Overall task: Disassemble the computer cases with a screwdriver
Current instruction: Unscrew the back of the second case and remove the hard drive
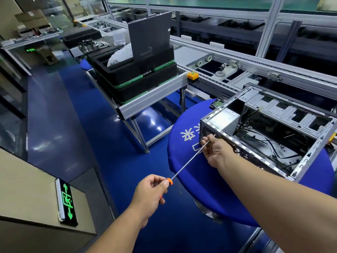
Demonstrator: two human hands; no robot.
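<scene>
The computer case (269,132) lies open on the blue round table (184,154), just beyond my right hand (216,151), whose fingers pinch the screwdriver (186,161) shaft near its tip. My left hand (152,194) grips the orange handle, nearer me.

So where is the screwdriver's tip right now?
Head view, right of centre: the screwdriver tip meets the computer case rear corner, beside the right hand.
</scene>
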